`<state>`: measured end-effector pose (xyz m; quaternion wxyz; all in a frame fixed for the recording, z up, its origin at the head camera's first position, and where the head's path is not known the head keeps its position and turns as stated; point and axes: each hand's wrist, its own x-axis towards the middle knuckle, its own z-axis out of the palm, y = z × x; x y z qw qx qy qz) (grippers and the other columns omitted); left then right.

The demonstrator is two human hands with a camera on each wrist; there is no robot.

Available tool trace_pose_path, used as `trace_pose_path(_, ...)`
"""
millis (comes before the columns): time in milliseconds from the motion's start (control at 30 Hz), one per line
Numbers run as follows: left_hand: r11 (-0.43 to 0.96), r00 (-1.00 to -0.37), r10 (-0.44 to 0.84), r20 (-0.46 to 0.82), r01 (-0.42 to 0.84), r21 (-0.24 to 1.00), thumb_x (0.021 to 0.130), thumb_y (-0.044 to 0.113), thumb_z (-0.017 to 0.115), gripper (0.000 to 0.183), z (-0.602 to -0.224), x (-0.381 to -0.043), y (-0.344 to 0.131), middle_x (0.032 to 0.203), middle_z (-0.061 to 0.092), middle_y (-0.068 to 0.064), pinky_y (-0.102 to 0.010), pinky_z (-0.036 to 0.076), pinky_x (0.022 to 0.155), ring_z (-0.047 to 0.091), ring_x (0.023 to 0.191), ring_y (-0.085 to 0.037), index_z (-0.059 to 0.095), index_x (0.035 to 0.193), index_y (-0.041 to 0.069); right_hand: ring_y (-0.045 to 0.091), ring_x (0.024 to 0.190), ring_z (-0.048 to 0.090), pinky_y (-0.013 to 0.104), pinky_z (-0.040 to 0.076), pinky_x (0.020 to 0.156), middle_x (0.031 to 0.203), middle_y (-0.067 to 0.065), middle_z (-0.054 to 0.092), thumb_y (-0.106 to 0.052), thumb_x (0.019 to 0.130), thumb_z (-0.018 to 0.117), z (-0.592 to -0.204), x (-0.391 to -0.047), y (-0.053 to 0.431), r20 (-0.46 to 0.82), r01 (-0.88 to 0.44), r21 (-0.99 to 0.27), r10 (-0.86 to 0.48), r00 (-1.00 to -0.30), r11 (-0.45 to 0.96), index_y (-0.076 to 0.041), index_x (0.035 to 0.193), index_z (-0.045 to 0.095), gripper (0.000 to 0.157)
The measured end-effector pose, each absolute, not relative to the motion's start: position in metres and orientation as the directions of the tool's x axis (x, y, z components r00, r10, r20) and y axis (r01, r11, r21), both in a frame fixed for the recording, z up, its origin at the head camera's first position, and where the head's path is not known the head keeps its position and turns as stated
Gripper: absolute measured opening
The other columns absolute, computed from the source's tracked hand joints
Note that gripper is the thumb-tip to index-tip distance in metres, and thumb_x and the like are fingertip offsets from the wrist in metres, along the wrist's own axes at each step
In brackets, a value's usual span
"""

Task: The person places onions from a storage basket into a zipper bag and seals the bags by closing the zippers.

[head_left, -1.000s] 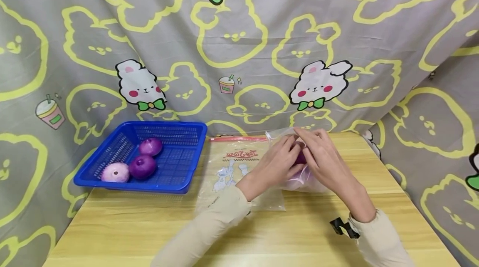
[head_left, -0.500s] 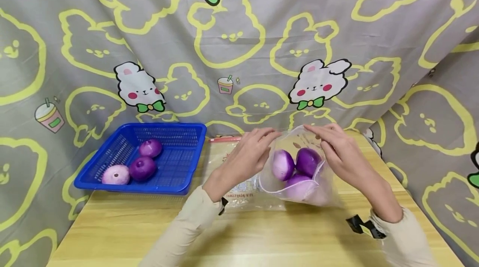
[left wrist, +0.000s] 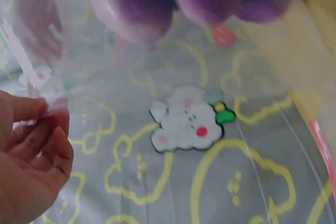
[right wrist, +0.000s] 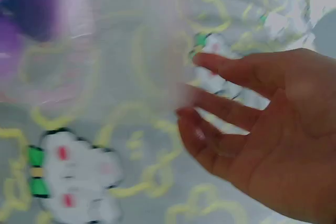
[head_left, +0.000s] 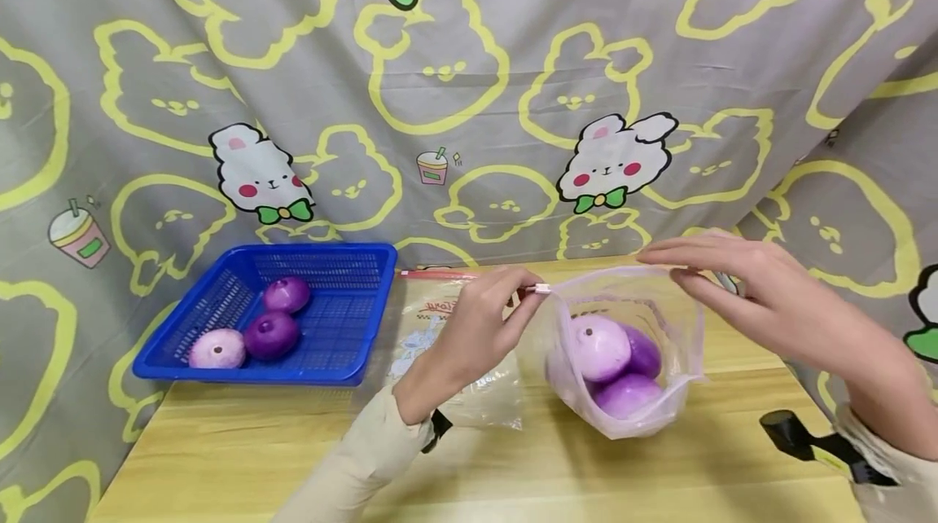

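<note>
A clear zip bag (head_left: 619, 427) stands with its mouth wide, holding a pale purple onion (head_left: 602, 350), a dark purple onion (head_left: 646, 352) and another purple onion (head_left: 628, 397). At the bag's left corner, my left hand (head_left: 469, 327) pinches the edge by the white slider (head_left: 541, 288). My right hand (head_left: 769, 295) hovers by the right side of the mouth, fingers straight. The right wrist view shows that hand (right wrist: 262, 124) with thumb and fingers apart beside the blurred plastic. In the left wrist view, onions (left wrist: 131, 9) show through the film above the pinching hand (left wrist: 37, 156).
A blue basket (head_left: 344, 372) at the left holds a pale onion (head_left: 217, 349) and two darker onions (head_left: 272, 334). Another clear zip bag (head_left: 506, 409) with a red zip strip lies flat on the wooden table (head_left: 454, 474). A patterned curtain (head_left: 476, 116) hangs behind.
My hands went from close together over the bag to apart, the right one moving right. The bag's mouth has widened and its onions now show. My left hand has taken the slider corner.
</note>
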<state>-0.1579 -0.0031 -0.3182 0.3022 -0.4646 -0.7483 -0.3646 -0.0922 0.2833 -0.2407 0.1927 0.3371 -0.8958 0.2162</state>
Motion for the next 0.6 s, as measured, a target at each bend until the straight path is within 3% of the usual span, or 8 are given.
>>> trace_pose_path(100, 0.288, -0.412, 0.421, 0.808, 0.905, 0.312, 0.094, 0.006, 0.067, 0.003, -0.316, -0.152, 0.005, 0.078, 0.065, 0.002, -0.019, 0.050, 0.063, 0.057, 0.071, -0.005, 0.067, 0.091, 0.006, 0.002, 0.121, 0.048, 0.016, 0.034, 0.097, 0.132, -0.017, 0.059, -0.015, 0.098, 0.064, -0.223, -0.077, 0.265, 0.418, -0.671, -0.199, -0.558, -0.717, 0.714, -0.033, 0.138, 0.058, 0.045)
trace_pose_path(233, 0.267, -0.423, 0.378, 0.824, 0.902, 0.340, 0.091, 0.004, 0.071, 0.005, -0.314, -0.146, 0.013, 0.074, 0.066, 0.002, -0.015, 0.049, 0.063, 0.057, 0.067, -0.004, 0.068, 0.087, 0.007, 0.010, 0.118, 0.051, 0.034, 0.046, 0.091, 0.130, -0.012, 0.060, -0.032, 0.099, 0.062, -0.220, -0.078, 0.230, 0.338, -0.697, -0.043, -0.646, -0.684, 0.716, -0.024, 0.138, 0.059, 0.039)
trace_pose_path(300, 0.259, -0.423, 0.374, 0.825, 0.902, 0.345, 0.091, 0.005, 0.070, 0.006, -0.313, -0.144, 0.016, 0.073, 0.066, 0.003, -0.015, 0.048, 0.062, 0.056, 0.066, -0.004, 0.069, 0.086, 0.007, 0.010, 0.100, 0.055, 0.033, 0.049, 0.078, 0.111, -0.011, 0.064, -0.033, 0.099, 0.062, -0.221, -0.085, 0.217, 0.319, -0.694, 0.035, -0.666, -0.674, 0.719, -0.021, 0.122, 0.066, 0.026)
trace_pose_path(367, 0.254, -0.426, 0.376, 0.823, 0.902, 0.350, 0.091, 0.005, 0.070, 0.007, -0.314, -0.142, 0.018, 0.072, 0.066, 0.003, -0.017, 0.049, 0.061, 0.056, 0.066, -0.003, 0.070, 0.085, 0.008, 0.009, 0.079, 0.052, 0.027, 0.046, 0.063, 0.086, -0.011, 0.059, -0.029, 0.098, 0.064, -0.223, -0.093, 0.209, 0.307, -0.683, 0.076, -0.668, -0.677, 0.727, -0.022, 0.098, 0.066, 0.007)
trace_pose_path(467, 0.236, -0.437, 0.386, 0.812, 0.898, 0.371, 0.091, 0.005, 0.070, 0.009, -0.316, -0.141, 0.018, 0.072, 0.066, 0.004, -0.019, 0.048, 0.059, 0.054, 0.064, -0.002, 0.070, 0.083, 0.009, 0.006, 0.063, 0.040, 0.022, 0.036, 0.053, 0.067, -0.013, 0.041, -0.025, 0.097, 0.066, -0.226, -0.101, 0.206, 0.285, -0.680, 0.082, -0.671, -0.685, 0.728, -0.026, 0.079, 0.053, 0.022)
trace_pose_path(600, 0.216, -0.446, 0.395, 0.804, 0.895, 0.390, 0.091, 0.005, 0.071, 0.011, -0.318, -0.142, 0.018, 0.073, 0.067, 0.004, -0.015, 0.043, 0.057, 0.052, 0.062, -0.001, 0.069, 0.082, 0.009, 0.006, 0.062, 0.037, 0.021, 0.034, 0.055, 0.065, -0.014, 0.036, -0.022, 0.096, 0.068, -0.231, -0.106, 0.209, 0.310, -0.729, 0.094, -0.716, -0.625, 0.678, -0.025, 0.076, 0.051, 0.026)
